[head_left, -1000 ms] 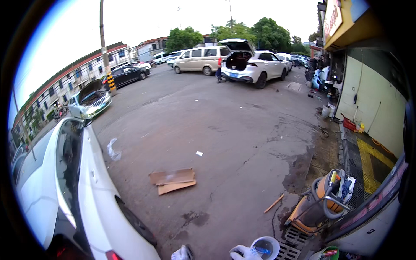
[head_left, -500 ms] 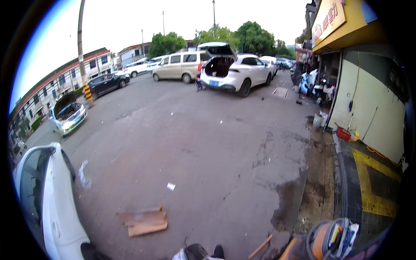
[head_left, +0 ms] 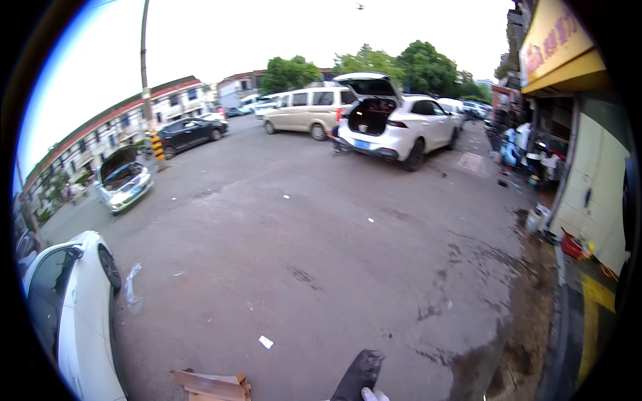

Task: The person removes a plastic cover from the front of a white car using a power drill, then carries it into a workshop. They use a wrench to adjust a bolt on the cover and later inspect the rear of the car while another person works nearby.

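At the lower edge, right of the middle, a dark, flat-looking piece [head_left: 360, 375] reaches up into view, wide and blunt at its far end. Its kind cannot be made out. Pale fingertips, seemingly gloved, lie against its lower right side. They appear to belong to my right hand [head_left: 376, 395], closed on the piece, while the rest of that hand is cut off by the edge. My left hand does not show. To the left, a flattened piece of brown cardboard [head_left: 212, 386] lies on the ground, partly cut off.
A white car [head_left: 87, 321] stands close on the left, beside clear plastic sheeting [head_left: 132, 287]. Ahead is a white car with its tailgate raised [head_left: 384, 130], next to a beige van [head_left: 304, 110]. A car with its hood up [head_left: 124, 180] stands far left. A red basket [head_left: 572, 245] sits by the right wall.
My view has swung left and moved forward, so the cardboard sits lower. The dark piece has come further up into view with fingertips on it. The orange-and-grey item at lower right has left view.
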Demonstrator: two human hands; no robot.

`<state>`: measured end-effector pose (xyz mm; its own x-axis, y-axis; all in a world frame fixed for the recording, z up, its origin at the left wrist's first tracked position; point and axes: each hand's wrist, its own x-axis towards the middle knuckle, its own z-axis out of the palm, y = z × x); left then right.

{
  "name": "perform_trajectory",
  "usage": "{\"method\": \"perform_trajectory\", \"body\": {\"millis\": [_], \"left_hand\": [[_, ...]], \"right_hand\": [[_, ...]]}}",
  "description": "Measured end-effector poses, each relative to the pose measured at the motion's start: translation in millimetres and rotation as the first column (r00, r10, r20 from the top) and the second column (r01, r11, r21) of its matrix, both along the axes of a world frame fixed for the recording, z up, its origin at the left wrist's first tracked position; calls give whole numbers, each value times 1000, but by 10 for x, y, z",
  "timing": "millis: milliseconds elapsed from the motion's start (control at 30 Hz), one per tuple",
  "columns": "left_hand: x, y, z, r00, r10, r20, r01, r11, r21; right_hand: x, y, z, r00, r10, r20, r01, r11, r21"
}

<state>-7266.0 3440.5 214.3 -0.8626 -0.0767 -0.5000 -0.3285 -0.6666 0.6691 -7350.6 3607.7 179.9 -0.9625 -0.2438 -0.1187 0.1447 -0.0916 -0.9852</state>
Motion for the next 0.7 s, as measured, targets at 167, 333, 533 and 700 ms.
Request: {"method": "perform_trajectory", "body": {"millis": [167,333,533,700], "left_hand": [[-2347,-694,-873,962,272,21,-273,959,72],[-5171,-970,439,971,-80,-225,81,997,-1],[-8144,-654,516,976,-72,-208,29,978,-205],[-11177,-526,385,953,-168,-251,103,963,-251]], "right_hand": [[-2818,-589,699,1000,-7,13,9,991,-133],[-5548,-769,1158,997,31,-70,-42,984,-171],[-8498,-822,1113,987,119,-110,-134,981,-138],[-11255,-550,790,987,-63,-150,61,998,-18]]}}
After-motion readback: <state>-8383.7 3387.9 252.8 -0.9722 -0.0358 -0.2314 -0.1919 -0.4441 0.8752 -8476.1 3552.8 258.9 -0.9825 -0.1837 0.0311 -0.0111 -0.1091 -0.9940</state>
